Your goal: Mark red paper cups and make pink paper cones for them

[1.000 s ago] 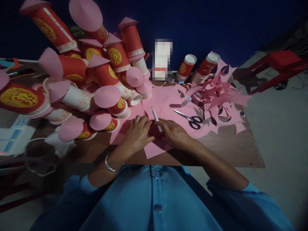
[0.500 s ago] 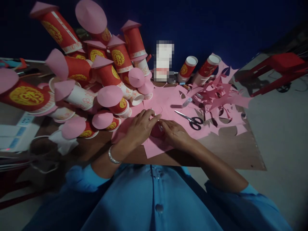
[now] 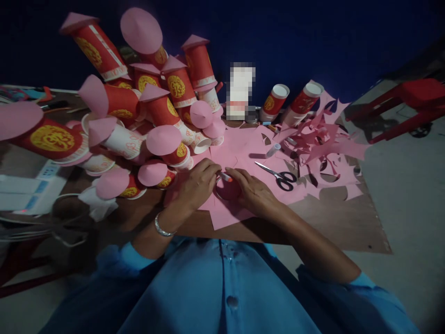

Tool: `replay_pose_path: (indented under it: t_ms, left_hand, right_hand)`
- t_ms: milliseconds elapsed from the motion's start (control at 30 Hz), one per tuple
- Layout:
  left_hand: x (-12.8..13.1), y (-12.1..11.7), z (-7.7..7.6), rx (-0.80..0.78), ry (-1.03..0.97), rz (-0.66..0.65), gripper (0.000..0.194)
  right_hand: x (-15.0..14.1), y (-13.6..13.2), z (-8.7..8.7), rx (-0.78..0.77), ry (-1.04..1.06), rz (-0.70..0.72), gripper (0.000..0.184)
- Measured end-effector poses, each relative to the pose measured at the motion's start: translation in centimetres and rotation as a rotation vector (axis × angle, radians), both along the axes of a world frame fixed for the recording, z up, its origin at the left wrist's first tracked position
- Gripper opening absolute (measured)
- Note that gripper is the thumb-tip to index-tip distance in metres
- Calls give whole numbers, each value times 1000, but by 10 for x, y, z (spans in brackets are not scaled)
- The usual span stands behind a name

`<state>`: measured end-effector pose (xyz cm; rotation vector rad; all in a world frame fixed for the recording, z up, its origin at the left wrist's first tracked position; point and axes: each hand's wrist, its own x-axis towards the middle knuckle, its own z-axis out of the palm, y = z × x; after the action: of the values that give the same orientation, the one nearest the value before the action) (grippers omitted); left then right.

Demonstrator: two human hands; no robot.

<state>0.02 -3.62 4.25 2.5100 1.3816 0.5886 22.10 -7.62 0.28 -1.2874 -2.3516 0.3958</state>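
Between the two hands, a pen (image 3: 226,177) lies over a round pink piece (image 3: 228,190) on the paper (image 3: 239,139). The left hand (image 3: 200,183), at eight o'clock of the pen, has its fingers pinching the white end; the right hand (image 3: 255,190), at four, curls its fingers by the orange end, though whether they grip it I cannot tell. On the tabletop (image 3: 333,227), scissors (image 3: 278,176) lie at three o'clock, scraps (image 3: 328,150) beyond them, and hatted cups (image 3: 179,86) crowd ten.
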Motion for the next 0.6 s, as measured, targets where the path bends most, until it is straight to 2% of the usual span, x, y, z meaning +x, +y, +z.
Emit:
replay_pose_path:
  t_ms: [100,267,600]
  left_hand:
    - [-4,-4,-4,-37,-90,61,16]
    - [-7,-2,-6,-96,-305,91,5]
    - [-9,6,-7,-283,-393,132,8]
  right_hand:
    - [1,2,-1,7,26,23,101]
    - [3,3,-7,29,41,23,100]
    - [3,2,-9,43,-1,-1,105]
